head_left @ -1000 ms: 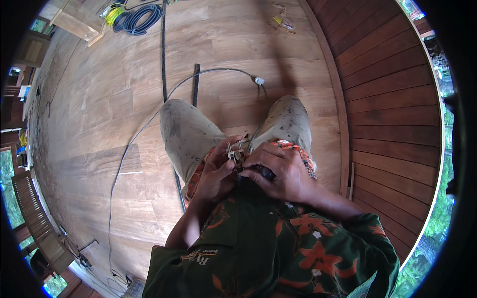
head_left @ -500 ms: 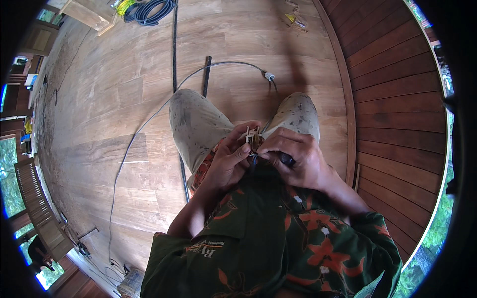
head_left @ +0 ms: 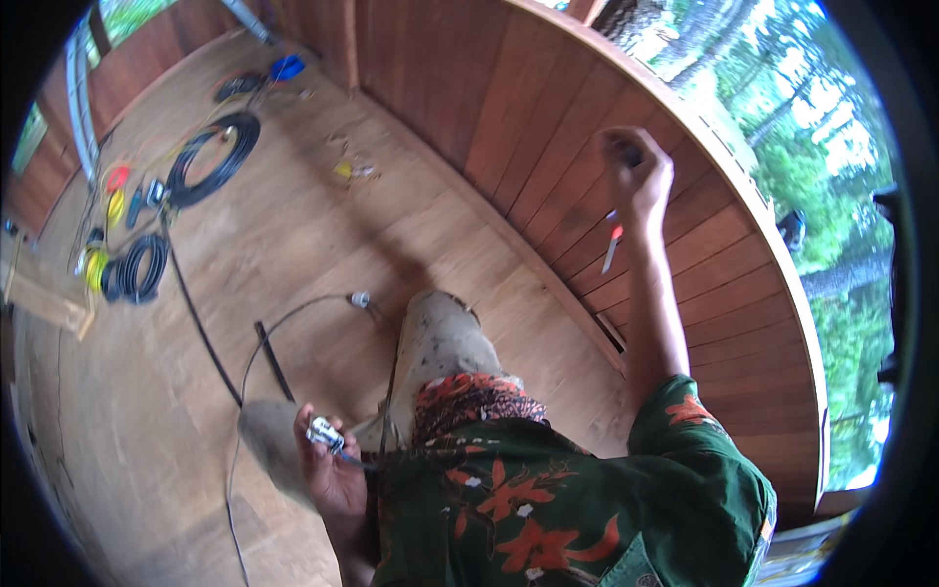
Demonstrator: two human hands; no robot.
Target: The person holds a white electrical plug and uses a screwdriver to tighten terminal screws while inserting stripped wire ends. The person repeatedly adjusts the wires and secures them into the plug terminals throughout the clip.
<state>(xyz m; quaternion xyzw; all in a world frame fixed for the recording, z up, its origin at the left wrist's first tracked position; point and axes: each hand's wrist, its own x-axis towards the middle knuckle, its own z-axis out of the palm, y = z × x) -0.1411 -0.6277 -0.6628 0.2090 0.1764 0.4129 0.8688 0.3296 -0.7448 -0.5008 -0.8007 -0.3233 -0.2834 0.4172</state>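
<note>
The left hand (head_left: 333,474) sits toward seven o'clock, palm up and curled; the right forearm (head_left: 653,303) points toward twelve; the right hand (head_left: 646,178), raised at two o'clock, is bent inward.

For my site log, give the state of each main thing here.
Plug: held, wire attached
Left hand: closed on plug
Right hand: raised, curled; contents unclear
Grey cable: uncoiled, curving loosely
White connector: joined to grey cable
Large black coil: wound up

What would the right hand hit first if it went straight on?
Likely the upper part of the wooden wall. Depth is unclear, though: the right hand may be high enough to clear it, towards the trees.
</note>
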